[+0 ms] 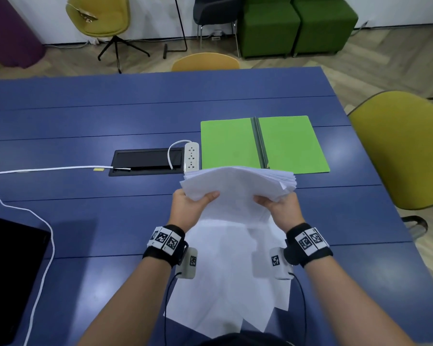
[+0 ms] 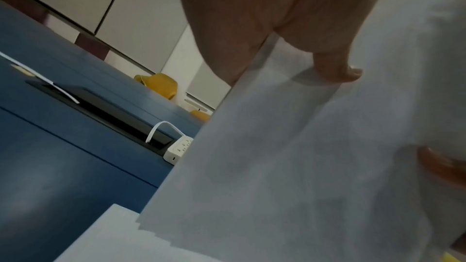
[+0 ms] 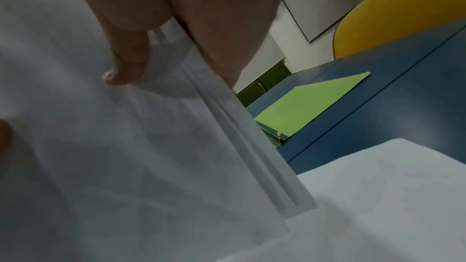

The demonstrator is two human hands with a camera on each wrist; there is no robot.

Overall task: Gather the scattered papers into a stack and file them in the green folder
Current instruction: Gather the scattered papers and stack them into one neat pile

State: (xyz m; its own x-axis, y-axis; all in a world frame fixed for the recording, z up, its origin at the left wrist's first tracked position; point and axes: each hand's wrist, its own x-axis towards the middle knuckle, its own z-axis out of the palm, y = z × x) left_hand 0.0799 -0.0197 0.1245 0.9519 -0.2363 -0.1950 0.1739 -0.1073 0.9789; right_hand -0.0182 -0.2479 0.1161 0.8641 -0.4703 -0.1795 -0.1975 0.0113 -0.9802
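Papers [image 1: 238, 181] are being held up off the blue counter [image 1: 85, 116] as a thick stack, gripped from both sides. Her or his left hand [image 1: 188, 208] is clasping the stack's left edge, thumb lying on top of the sheets and the other fingers tucked underneath; the right hand [image 1: 280, 208] is doing the same on the right edge. The stack is sagging between the two grips, and its far end is fanning out a little, so the sheet edges are showing as a ragged layered block rather than a squared one.

Below the wrists, more loose sheets [image 1: 235, 278] are lying spread on the counter near the person's body, overlapping one another at odd angles.

Just beyond the held stack, the green folder [image 1: 290, 146] is lying open and flat on the counter, its dark spine strip running down the middle; the near edge of the folder is partly hidden by the raised papers. From the right wrist view the folder [image 3: 305, 105] is showing past the edge of the stack, apart from it.

To the folder's left a white power strip [image 1: 191, 156] is sitting beside a black cable hatch [image 1: 145, 161] set into the counter. A yellow-green chair [image 1: 405, 151] is standing at the counter's right side.
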